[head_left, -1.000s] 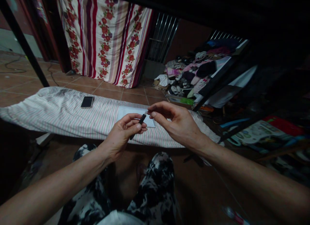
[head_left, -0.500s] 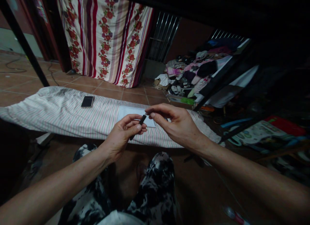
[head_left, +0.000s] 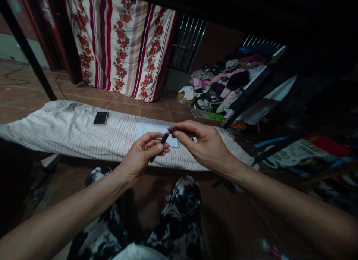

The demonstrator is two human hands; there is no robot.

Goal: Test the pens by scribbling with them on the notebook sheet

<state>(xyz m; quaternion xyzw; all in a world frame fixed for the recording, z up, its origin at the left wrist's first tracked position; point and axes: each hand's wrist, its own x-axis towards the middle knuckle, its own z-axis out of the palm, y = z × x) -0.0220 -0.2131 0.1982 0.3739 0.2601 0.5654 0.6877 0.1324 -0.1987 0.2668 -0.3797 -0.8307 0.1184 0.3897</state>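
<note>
While pinching black stick [head_left: 165, 138] in left hand [head_left: 143, 150], seems midway at tip [head_left: 167, 133] with curled right hand [head_left: 201, 140], unclear if gripping.

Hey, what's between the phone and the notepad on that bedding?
Only bare striped cloth shows between the phone and the notepad; no other object lies there. The head view shows this.

Curtain [head_left: 131, 47], upper left: cream, maroon and purple stripes, red flowers, green leaves. Cloth [head_left: 67, 129], middle left to centre: white, thin pink and grey-green stripes. Phone [head_left: 100, 118], left of centre: black screen, pale edge. Notebook [head_left: 145, 129], centre: pale bluish white. Stick [head_left: 165, 138], centre: black. Trousers [head_left: 179, 211], bottom centre: black-and-white blotches. Floor [head_left: 30, 92], left: orange-brown tiles. Clothes pile [head_left: 220, 82], upper right: pink, white, black.
</note>
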